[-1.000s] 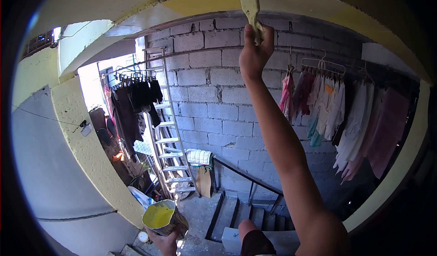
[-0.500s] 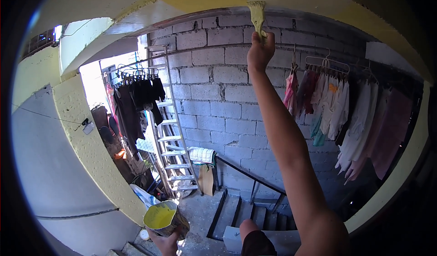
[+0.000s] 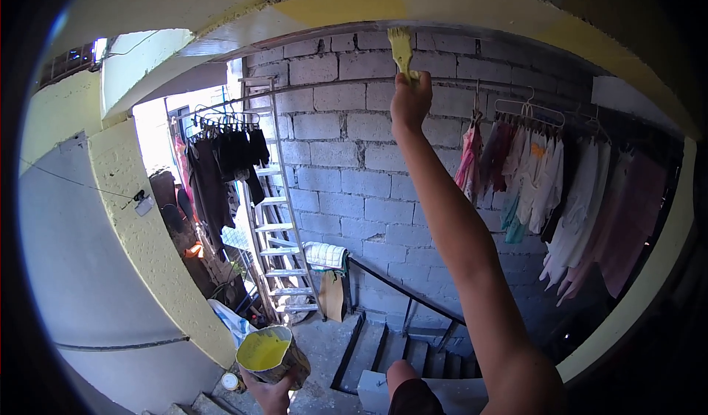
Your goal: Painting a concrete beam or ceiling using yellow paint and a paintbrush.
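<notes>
- Blue-grey wall of rough concrete blocks (image 3: 332, 135) forms the background, crossed near its upper edge by a thin metal rod (image 3: 324, 86); above it spans a cream-painted concrete beam (image 3: 472, 5) bearing a brighter yellow patch (image 3: 346, 3).
- Right hand (image 3: 411, 105): raised at arm's length and closed on the handle of a flat, paint-coated brush with pale yellow bristles (image 3: 400, 50). The bristles point upward, just by the beam's lower edge; contact cannot be told. Holding the handle low probably keeps the fingers clear of the wet end and lengthens the reach.
- Left hand (image 3: 271, 396): well apart from the right, low down, clasped about the side of a round, paint-streaked container (image 3: 296, 360); some fingers are hidden. Its mouth faces the viewer, presumably so that the bright yellow paint (image 3: 264, 354) inside stays accessible to the brush.
- Dark garments (image 3: 214, 171) hang toward the rod's left end and pale and pink garments (image 3: 531, 171) toward its right, likely for airing.
- An aluminium ladder (image 3: 274, 227) stands upright near the wall's left edge, apparently stowed there.
- A white, folded cloth (image 3: 324, 256) lies by the upper end of a black metal handrail (image 3: 405, 291), which slopes beside concrete steps (image 3: 387, 348).
</notes>
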Motion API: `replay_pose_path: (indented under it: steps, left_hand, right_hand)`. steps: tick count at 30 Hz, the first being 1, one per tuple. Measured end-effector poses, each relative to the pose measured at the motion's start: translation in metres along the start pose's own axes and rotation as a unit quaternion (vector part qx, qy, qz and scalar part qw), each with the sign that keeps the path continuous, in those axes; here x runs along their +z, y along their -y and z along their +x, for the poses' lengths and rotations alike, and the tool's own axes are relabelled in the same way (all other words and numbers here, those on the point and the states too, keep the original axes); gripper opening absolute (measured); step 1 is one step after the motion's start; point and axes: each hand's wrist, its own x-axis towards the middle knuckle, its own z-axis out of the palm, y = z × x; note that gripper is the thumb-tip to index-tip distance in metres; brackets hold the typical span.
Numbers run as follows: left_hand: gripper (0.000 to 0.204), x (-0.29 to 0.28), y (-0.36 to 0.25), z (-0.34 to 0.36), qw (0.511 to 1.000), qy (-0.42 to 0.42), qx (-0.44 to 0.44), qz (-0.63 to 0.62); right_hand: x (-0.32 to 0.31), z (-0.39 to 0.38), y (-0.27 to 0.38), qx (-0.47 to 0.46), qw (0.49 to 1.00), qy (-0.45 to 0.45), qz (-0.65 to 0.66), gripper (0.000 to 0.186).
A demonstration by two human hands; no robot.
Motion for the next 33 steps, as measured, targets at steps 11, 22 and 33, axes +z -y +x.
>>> replay_pose_path:
  steps: [11, 22, 33]
  left_hand:
    - [0.092, -0.003, -0.016, -0.005, 0.999, -0.012, 0.03, 0.028]
    - [0.092, 0.001, -0.002, -0.001, 0.999, 0.004, 0.029, 0.014]
    - [0.09, -0.002, 0.001, 0.003, 0.994, 0.012, -0.074, 0.08]
  right_hand:
    - [-0.004, -0.025, 0.073, -0.118, 0.991, -0.038, 0.04, 0.014]
    - [-0.014, -0.05, 0.104, -0.21, 0.968, -0.012, 0.134, 0.014]
    - [-0.015, -0.053, 0.087, -0.234, 0.962, -0.012, 0.14, 0.015]
